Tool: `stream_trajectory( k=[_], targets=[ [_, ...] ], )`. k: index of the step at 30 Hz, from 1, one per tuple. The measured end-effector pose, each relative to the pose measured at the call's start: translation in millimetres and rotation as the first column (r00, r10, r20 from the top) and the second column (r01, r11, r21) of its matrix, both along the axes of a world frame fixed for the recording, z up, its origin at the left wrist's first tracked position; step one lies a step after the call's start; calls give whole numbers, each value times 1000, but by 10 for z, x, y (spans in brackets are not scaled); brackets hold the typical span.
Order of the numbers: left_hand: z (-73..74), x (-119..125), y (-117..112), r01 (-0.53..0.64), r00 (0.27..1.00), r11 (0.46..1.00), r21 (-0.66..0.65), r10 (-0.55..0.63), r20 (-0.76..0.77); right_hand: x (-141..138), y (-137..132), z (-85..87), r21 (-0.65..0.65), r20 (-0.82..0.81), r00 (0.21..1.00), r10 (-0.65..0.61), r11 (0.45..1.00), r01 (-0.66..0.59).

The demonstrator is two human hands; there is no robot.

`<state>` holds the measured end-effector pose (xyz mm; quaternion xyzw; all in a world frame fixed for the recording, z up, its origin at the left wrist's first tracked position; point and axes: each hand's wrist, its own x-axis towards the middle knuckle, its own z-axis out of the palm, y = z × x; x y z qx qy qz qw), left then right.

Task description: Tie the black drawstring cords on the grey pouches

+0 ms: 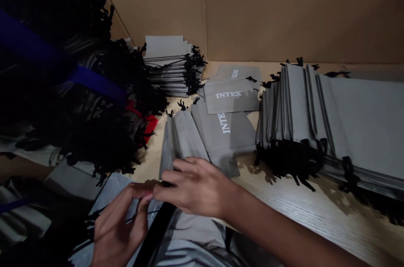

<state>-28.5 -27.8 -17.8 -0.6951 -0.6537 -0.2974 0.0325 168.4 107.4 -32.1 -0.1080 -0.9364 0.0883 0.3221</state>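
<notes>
My left hand point(118, 225) and my right hand point(194, 185) meet low in the head view, fingertips pinched together over a grey drawstring pouch point(113, 185) at the table's near edge. Thin black cords point(94, 220) trail under my left hand. A black strip point(156, 233) runs down below my right hand. My right hand's fingers also rest against a small upright row of grey pouches point(181, 136). What exactly the fingertips pinch is too dark to make out.
Loose grey INTEX pouches point(229, 101) lie flat behind the row. A tall stack point(167, 63) stands at the back, a long leaning stack point(315, 111) at the right, a dark heap with a blue strap point(78, 75) at the left. Cardboard walls point(268, 10) enclose the wooden table point(315, 212).
</notes>
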Motion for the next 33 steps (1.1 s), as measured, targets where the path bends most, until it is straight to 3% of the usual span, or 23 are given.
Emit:
stream_trajectory(
  k=[8, 13, 16, 19, 23, 28, 33],
  targets=[
    [1, 35, 27, 17, 997, 1000, 23, -19, 70, -9, -38, -5, -43, 64, 998, 4, 999, -1],
    [-65, 15, -17, -66, 956, 995, -82, 86, 279, 30, 30, 4, -208, 52, 998, 31, 978, -20],
    [-66, 15, -10, -37, 905, 994, -103, 77, 419, 48, 58, -9, -263, 5, 999, 39, 964, -37],
    [-32, 18, 24, -25, 881, 993, -117, 77, 466, 57, 76, -2, -285, -14, 998, 56, 957, -58],
    [18, 28, 58, -153, 887, 964, -218, 232, 400, 71, 106, 53, -379, -67, 994, 84, 920, -103],
    [52, 113, 95, -39, 979, 991, -131, 64, 196, 75, 133, 92, -530, -162, 983, 92, 832, -165],
    [8, 162, 110, 18, 995, 997, -75, -11, 100, 87, 146, 120, -614, -161, 983, 83, 772, -165]
  ],
)
